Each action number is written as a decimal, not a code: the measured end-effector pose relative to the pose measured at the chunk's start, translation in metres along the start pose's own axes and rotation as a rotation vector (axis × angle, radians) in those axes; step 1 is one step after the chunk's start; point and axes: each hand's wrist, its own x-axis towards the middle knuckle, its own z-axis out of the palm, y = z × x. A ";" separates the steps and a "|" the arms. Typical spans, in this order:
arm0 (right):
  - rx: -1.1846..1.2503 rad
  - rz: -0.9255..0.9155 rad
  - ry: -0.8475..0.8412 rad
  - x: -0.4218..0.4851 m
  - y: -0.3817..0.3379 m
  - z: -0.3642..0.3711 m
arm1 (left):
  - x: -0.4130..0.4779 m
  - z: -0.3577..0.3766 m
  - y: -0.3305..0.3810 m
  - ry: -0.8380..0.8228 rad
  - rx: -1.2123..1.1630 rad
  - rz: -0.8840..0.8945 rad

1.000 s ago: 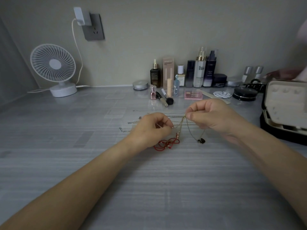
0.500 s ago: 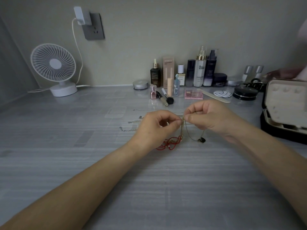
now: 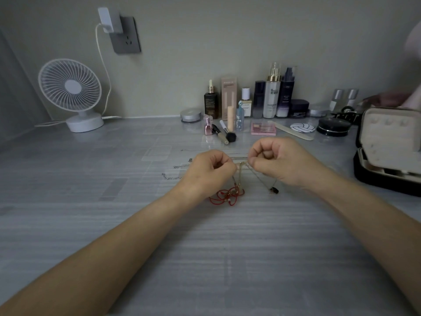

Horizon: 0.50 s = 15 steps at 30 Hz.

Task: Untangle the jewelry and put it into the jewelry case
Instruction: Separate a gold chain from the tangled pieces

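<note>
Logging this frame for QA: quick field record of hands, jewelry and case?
left hand: pinches tangled chains
right hand: pinches the same tangle
red cord: bunched on table under the tangle
dark pendant: at a chain's end, below right hand
silver chains: on table, left of left hand
jewelry case: open, far right

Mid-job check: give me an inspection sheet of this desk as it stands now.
Surface: grey striped tabletop, dimly lit.
Job's things: gold chains tangled, stretched between both hands; red cord bracelet on the table below them; dark pendant at a chain's end; silver chains beside the left hand; jewelry case open at right.
Clutter: cosmetics bottles, makeup brush, pink palette, nail file near the wall.
Grippers: left hand and right hand each pinch the gold chains.
Cables: white cable hangs from the wall charger down behind the white fan.
Surroundings: wall socket, plain wall.
</note>
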 end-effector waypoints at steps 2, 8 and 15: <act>0.022 -0.005 0.013 0.000 -0.001 -0.003 | 0.001 -0.003 -0.001 0.011 0.013 -0.028; 0.073 0.009 -0.017 0.000 -0.002 -0.003 | 0.005 -0.010 -0.010 0.037 0.093 -0.013; 0.095 0.010 -0.031 0.000 0.001 0.000 | -0.002 0.004 -0.003 -0.015 0.031 0.222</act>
